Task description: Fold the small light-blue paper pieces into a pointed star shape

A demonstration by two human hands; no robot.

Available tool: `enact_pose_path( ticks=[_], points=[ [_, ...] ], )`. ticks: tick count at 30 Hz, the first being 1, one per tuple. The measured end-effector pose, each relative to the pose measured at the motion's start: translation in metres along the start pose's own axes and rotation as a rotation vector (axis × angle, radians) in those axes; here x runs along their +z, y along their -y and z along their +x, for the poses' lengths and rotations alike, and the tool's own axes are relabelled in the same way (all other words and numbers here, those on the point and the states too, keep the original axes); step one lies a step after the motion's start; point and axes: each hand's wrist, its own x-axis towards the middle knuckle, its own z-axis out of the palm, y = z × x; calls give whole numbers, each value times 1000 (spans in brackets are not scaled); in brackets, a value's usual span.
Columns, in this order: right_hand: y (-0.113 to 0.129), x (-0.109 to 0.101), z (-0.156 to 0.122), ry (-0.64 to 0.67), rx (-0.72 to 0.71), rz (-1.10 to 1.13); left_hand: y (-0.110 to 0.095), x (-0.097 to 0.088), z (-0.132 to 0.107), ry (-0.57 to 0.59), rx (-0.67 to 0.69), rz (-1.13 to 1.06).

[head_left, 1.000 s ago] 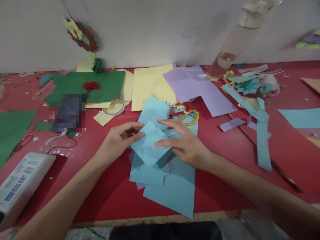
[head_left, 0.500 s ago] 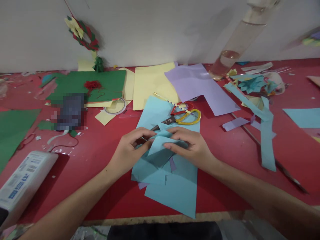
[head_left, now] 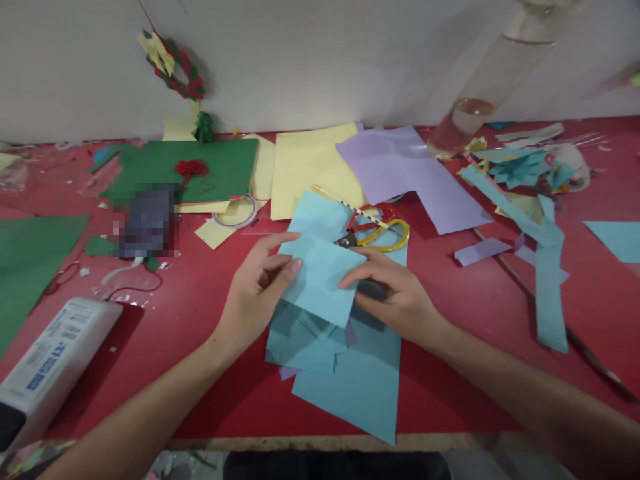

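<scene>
Light-blue paper [head_left: 323, 277] spans the grip in the head view: the person's left hand [head_left: 263, 283] pinches its left edge; the right hand [head_left: 395, 293] holds its right edge. Scissors [head_left: 349, 240] lie just beyond the grip, and a larger blue sheet [head_left: 370, 383] extends beneath it.

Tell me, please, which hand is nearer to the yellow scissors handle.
Right. The right hand is just on the near side of the yellow scissors handle; the left hand is farther, to its left.
</scene>
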Motion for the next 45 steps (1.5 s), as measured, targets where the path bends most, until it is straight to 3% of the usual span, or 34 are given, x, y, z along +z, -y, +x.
enact_pose_path(
  ticks=[3, 7, 10, 14, 16, 18, 19, 21, 23, 25, 28, 37, 45],
  points=[
    [2, 1, 1, 41, -26, -45, 1, -2, -1, -62, 57, 89],
    [3, 0, 1, 29, -100, -41, 1, -1, -3, 67, 76, 108],
    [3, -2, -1, -12, -109, 5, -2, 2, -6, 101, 110, 87],
    [3, -4, -2, -80, -17, 115, -6, -6, 2, 102, 292, 252],
    [3, -3, -1, -98, 58, 163, -5, -23, 14, 14, 430, 499],
    [4, -2, 0, -104, 127, 207, -1, -49, 28, -237, 472, 851],
    [4, -2, 0, -105, 149, 224, 2, -63, 34, -387, 437, 1020],
    [4, -1, 1, -107, 165, 233, 10, -89, 43, -537, 238, 1208],
    [5, 0, 1, -106, 156, 216, 17, -104, 46, -501, 111, 1209],
    [5, -1, 1, -101, 143, 202, 20, -108, 45, -462, 77, 1159],
    [5, -1, 1, -91, 152, 207, 21, -102, 45, -436, 183, 1136],
    [4, 0, 1, -82, 167, 233, 19, -107, 46, -435, 127, 1088],
    [5, 0, 2, -87, 162, 220, 15, -87, 48, -424, 265, 997]
  ],
)
